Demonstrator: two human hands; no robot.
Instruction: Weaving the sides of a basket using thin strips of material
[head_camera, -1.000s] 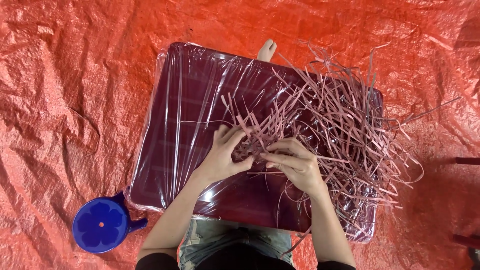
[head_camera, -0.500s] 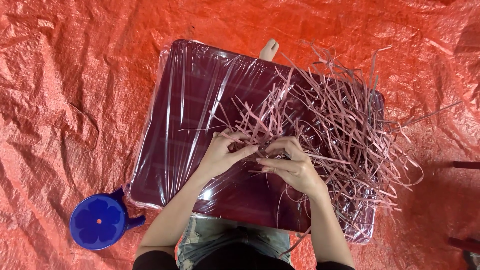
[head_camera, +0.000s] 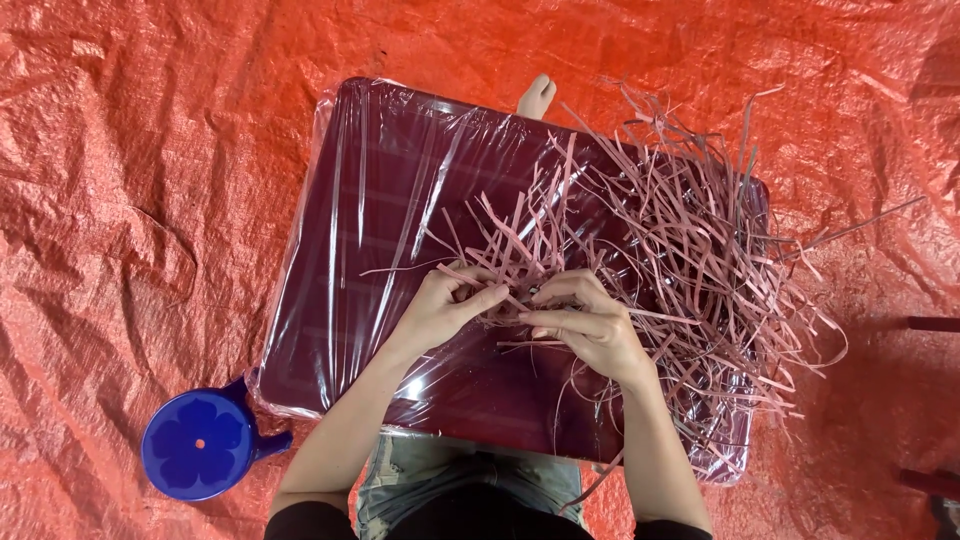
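A dark maroon low table (head_camera: 380, 180) wrapped in clear plastic film stands over my lap. A loose heap of thin pink strips (head_camera: 690, 230) covers its right half and spills over the right edge. My left hand (head_camera: 445, 305) and my right hand (head_camera: 590, 325) meet near the table's front middle. Both pinch the ends of a few pink strips between the fingers, where the strips cross into a small woven knot.
An orange-red tarp (head_camera: 130, 150) covers the floor all around. A blue plastic cup with a flower-shaped bottom (head_camera: 195, 445) stands at the table's front left corner. A bare foot (head_camera: 537, 97) shows beyond the far edge. Dark objects (head_camera: 935, 325) poke in at the right border.
Both hands have kept working the strips at the same spot, with the fingers shifting slightly. The view has dipped a little, so table and cup sit lower in the frame.
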